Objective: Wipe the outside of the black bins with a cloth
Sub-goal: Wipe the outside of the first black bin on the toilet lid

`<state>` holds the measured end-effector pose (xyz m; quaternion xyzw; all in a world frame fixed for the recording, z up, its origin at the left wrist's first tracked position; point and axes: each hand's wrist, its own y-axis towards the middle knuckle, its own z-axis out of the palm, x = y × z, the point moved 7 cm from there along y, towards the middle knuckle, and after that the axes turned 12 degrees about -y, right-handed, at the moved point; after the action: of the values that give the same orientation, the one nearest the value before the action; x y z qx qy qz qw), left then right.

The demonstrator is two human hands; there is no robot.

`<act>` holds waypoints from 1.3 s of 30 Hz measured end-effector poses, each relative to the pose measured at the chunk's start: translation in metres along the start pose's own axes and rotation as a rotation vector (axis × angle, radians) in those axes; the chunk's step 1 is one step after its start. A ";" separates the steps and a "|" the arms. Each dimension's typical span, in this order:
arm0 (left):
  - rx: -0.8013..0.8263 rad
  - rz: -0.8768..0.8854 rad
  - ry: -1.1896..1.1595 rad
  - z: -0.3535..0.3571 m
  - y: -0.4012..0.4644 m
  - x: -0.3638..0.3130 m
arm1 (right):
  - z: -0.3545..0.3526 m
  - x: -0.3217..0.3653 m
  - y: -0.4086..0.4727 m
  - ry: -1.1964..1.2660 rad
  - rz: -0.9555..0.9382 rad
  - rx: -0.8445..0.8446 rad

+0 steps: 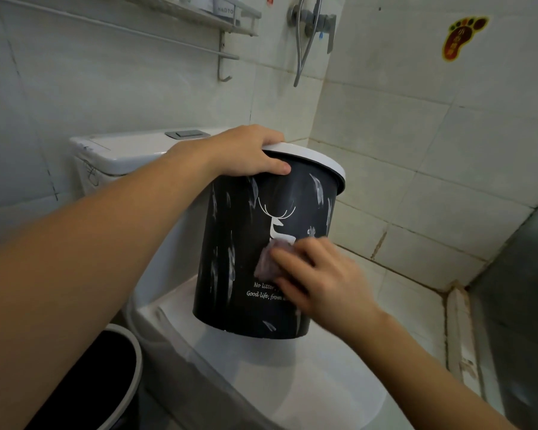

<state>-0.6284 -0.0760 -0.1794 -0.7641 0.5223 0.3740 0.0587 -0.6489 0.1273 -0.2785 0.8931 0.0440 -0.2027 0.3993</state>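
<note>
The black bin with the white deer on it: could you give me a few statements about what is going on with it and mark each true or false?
1. The black plastic bin with a white deer print stands on the closed white toilet lid. True.
2. The left hand grips the bin's white rim. True.
3. The right hand is idle and holds nothing. False: it presses a pale crumpled cloth against the bin's side.
4. The cloth is on the bin's rim. False: it lies on the side wall, just below the deer.
5. A second black bin with a pale rim shows at the lower left. True.
</note>
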 end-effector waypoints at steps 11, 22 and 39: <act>0.000 0.000 0.011 0.000 0.002 0.002 | 0.009 0.024 -0.038 0.100 -0.180 0.095; 0.000 0.004 0.012 -0.001 0.003 0.001 | 0.006 -0.016 -0.018 0.085 0.161 -0.016; -0.038 0.041 0.102 0.019 0.015 -0.020 | 0.014 -0.033 -0.022 0.199 0.311 -0.030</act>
<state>-0.6546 -0.0583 -0.1754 -0.7723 0.5329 0.3456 0.0096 -0.6885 0.1348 -0.2892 0.8988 -0.0521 -0.0484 0.4325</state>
